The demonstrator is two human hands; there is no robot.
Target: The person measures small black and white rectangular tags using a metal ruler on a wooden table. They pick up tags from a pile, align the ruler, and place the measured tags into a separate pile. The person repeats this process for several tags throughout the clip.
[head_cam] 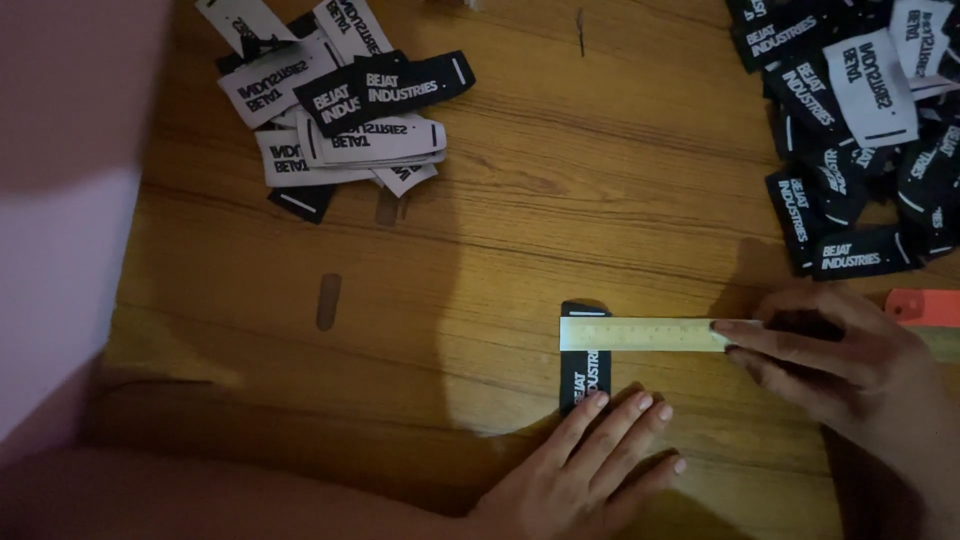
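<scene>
Nearest the camera, at about six o'clock, the left hand (600,460) lies flat with fingers spread, its fingertips pressing the lower end of a single black label (585,375) onto the wooden table (480,260). The label lies upright just right of centre, and a pale wooden ruler (640,334) crosses its upper part at a right angle, touching it. At four o'clock the right hand (850,365) pins the ruler's right end with its fingers extended and close together; neither hand is closed around anything. Just beyond that hand, at three o'clock on the frame's edge, an orange object (925,306) shows in part; what it is cannot be told.

Farther off, at eleven o'clock, a small loose heap of labels (340,105) lies, black and white faces mixed. At one to two o'clock a larger pile of labels (850,130) spreads off the frame's corner.

As a judgement, one label is under the ruler now, the small heap may be those already handled, and the larger pile looks to be what is left, so most of the work remains.
</scene>
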